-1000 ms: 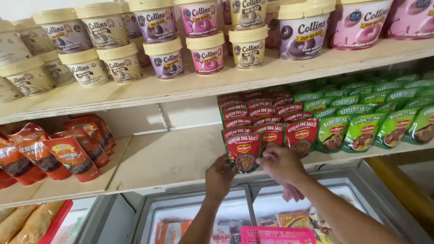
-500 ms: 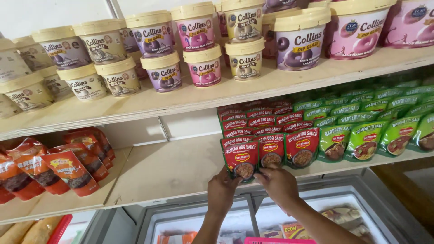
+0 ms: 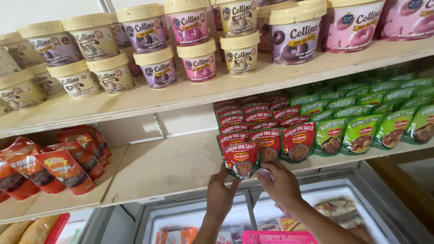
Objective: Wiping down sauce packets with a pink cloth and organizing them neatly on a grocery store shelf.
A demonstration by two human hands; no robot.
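A wooden shelf holds filled rows of red sauce pouches beside green pouches; bare board remains to their left. At the front edge, the left hand and right hand close around a front pouch, standing it upright, seemingly nearly placed.

2 hands; 3 shelves; 1 pink basket.
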